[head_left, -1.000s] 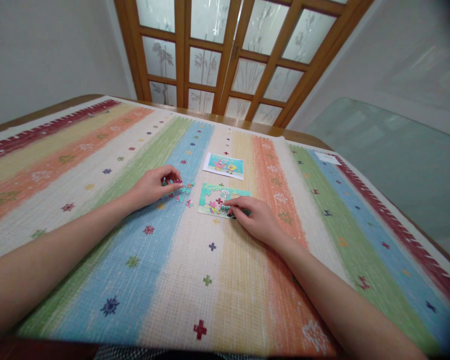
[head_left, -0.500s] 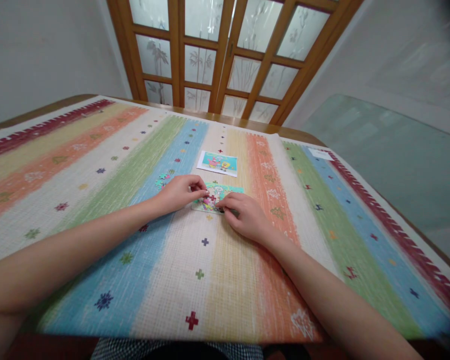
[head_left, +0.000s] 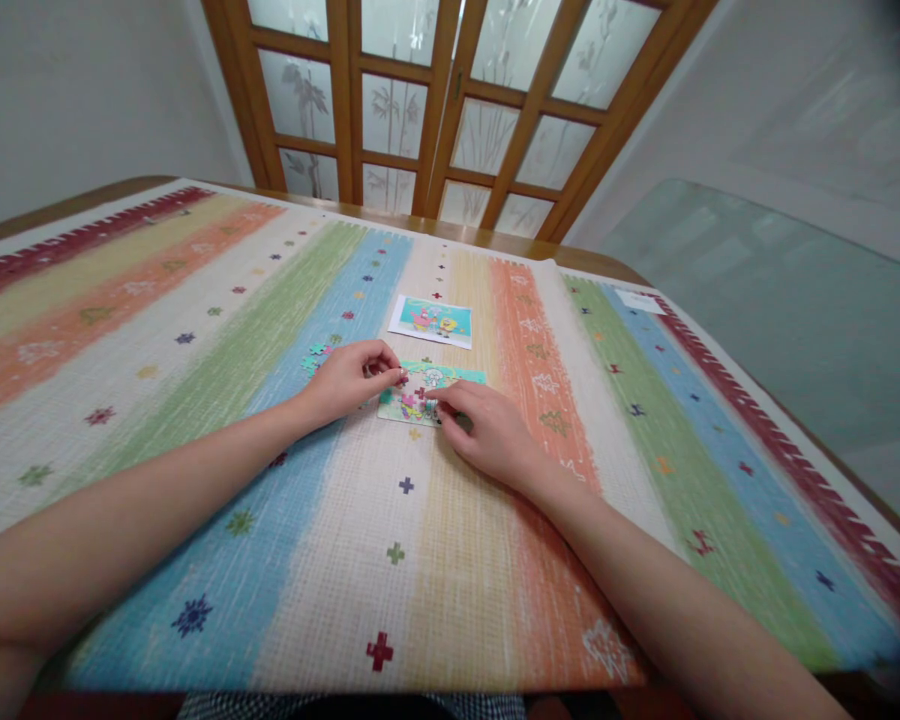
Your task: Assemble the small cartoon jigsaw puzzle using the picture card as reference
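Observation:
A partly assembled jigsaw puzzle (head_left: 461,377) with a teal background and cartoon figures lies on the striped tablecloth, with a gap in its middle. My left hand (head_left: 352,380) is at its left side, thumb and forefinger pinched on a tiny puzzle piece (head_left: 403,377), mostly hidden by the fingertips. From the right, my right hand (head_left: 487,425) rests on the puzzle with curled fingers, forefinger tip near the gap and thumb by the lower edge. Loose teal pieces (head_left: 316,356) lie just beyond my left hand. Behind the puzzle is a picture card (head_left: 433,320) with similar cartoon figures.
The striped tablecloth (head_left: 360,560) covers the table, its wooden edge (head_left: 487,238) showing at the back. A white paper slip (head_left: 640,301) lies at the far right. Beyond stand wooden doors (head_left: 424,75) with frosted panes, and a pale green panel (head_left: 757,300) is at the right.
My left hand has drawn back slightly to the left, uncovering more of the puzzle and its pink part. My right hand stays on the puzzle. The whole view has shifted a little.

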`<state>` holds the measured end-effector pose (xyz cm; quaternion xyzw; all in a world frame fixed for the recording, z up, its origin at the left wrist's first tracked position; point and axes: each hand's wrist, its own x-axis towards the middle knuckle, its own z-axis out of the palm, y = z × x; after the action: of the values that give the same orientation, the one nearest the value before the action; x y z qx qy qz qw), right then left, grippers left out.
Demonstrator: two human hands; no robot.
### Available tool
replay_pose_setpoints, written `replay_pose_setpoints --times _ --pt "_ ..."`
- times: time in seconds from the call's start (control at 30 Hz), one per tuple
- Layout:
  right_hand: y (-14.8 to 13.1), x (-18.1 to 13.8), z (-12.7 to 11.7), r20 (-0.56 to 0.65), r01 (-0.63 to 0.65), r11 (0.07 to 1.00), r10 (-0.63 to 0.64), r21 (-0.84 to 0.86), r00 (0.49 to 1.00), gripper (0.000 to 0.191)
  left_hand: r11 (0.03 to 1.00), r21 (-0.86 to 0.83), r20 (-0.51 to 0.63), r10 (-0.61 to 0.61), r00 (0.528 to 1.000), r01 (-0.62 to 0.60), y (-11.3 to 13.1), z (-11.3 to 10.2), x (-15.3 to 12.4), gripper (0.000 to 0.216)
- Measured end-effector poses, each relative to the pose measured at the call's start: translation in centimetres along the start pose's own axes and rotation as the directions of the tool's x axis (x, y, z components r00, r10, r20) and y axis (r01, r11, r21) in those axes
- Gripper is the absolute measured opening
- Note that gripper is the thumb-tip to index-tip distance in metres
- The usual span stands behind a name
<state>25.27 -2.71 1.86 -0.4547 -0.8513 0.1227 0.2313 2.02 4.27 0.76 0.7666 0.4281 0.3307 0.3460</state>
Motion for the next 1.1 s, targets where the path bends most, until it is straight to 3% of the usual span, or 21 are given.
replay_pose_setpoints --times 0.13,0.3,0.6,0.83,1.1 --pt "-0.5 0.2 0.5 0.007 -0.063 0.998 0.063 -0.03 0.998 0.024 0.998 -0.06 0.033 -0.003 0.999 0.005 -0.2 0.3 0.1 0.021" --pt "-0.6 0.2 0.9 -0.006 -0.043 0.996 0.043 -0.078 0.999 0.017 0.998 -0.053 0.047 0.025 0.999 -0.023 -0.6 0.4 0.1 0.02" --pt "-0.7 0.1 -0.2 0.083 0.078 0.989 -0.069 -0.123 0.994 0.021 0.985 0.113 0.093 0.118 0.989 -0.129 0.6 0.6 -0.2 0.016" --pt "-0.8 0.0 -0.6 0.124 0.091 0.989 -0.076 -0.121 0.989 0.023 0.934 0.264 0.138 0.21 0.968 -0.241 1.4 1.2 -0.3 0.013" --pt "-1.0 0.0 -0.9 0.121 0.083 0.99 -0.07 -0.113 0.99 0.022 0.905 0.347 0.125 0.214 0.969 -0.245 0.8 1.4 -0.1 0.013"
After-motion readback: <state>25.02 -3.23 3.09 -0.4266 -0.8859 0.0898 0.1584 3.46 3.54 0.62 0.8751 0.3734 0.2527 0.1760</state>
